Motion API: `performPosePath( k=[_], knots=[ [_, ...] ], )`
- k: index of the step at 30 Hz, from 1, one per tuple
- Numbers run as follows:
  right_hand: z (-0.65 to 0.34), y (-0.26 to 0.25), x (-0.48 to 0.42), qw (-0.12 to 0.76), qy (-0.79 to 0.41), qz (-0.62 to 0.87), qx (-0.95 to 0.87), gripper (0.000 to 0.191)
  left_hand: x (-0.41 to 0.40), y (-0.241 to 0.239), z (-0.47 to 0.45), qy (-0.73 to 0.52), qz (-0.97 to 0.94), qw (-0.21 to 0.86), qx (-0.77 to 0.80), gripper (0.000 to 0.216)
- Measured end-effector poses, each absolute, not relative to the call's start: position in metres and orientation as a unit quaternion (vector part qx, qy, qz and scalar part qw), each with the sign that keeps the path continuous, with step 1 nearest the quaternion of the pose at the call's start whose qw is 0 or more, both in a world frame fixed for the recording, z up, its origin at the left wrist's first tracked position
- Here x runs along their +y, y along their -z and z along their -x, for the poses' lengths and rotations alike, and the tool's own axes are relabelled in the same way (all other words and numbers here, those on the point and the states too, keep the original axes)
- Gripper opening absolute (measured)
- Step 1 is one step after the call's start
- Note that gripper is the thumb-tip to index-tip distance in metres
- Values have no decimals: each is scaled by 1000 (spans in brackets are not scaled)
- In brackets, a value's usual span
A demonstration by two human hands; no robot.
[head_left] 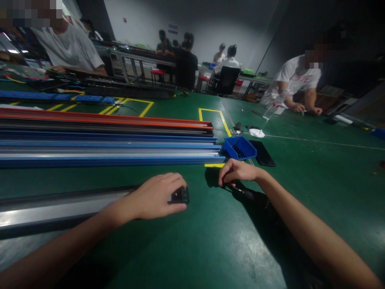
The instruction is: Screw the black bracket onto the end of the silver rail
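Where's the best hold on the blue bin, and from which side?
On the bin, pinch the near wall from above, coming from the right hand side: its top is open, rails crowd its left, and a black slab lies close on its right.

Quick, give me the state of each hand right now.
Left hand: closed on the end cap at the tip of the rail.
Right hand: curled shut on a thin tool lying on the table.
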State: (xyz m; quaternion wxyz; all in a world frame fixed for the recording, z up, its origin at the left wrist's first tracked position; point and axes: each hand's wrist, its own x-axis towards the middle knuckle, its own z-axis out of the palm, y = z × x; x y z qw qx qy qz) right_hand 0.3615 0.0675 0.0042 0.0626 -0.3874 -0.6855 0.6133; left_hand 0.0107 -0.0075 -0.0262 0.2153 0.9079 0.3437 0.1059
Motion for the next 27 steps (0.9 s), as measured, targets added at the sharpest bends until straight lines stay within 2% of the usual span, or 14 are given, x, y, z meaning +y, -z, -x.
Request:
performPosePath(
  k=[18,27],
  knots=[
    [-369,2,75,61,-627,364,-686,21,-6,25,-11,-96,-905,217,353,40],
    [-385,-24,78,85,-591,377,-709,17,-7,20,-15,-84,-902,224,359,38]
  ],
)
